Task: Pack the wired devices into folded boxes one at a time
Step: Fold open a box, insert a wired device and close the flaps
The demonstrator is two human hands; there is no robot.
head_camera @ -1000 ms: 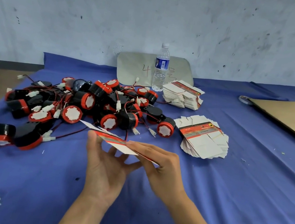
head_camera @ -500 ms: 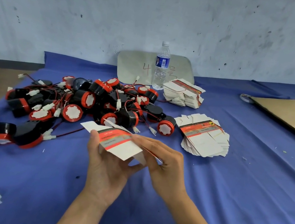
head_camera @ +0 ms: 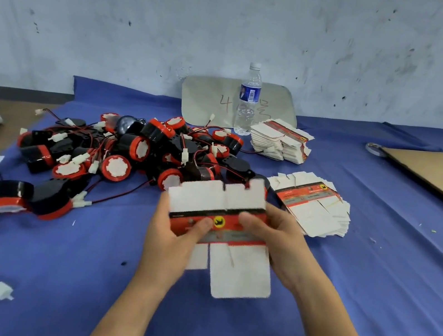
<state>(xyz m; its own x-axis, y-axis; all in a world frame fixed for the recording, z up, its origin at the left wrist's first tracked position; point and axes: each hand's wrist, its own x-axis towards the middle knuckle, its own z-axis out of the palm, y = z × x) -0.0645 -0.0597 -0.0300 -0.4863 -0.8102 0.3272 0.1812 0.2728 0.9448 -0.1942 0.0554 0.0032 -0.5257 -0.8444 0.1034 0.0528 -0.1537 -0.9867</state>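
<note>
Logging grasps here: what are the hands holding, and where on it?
Both hands hold one box blank: the left hand grips its left edge, thumb on the red band; the right hand grips its right edge.

device pile (head_camera: 128,158) fills far left; flat box stack (head_camera: 316,210) far right; blue cloth (head_camera: 369,295) open near right.

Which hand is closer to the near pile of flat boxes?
Right. The right hand sits just left of the near pile of flat boxes; the left hand is farther left, across the unfolded box both hands hold.
</note>
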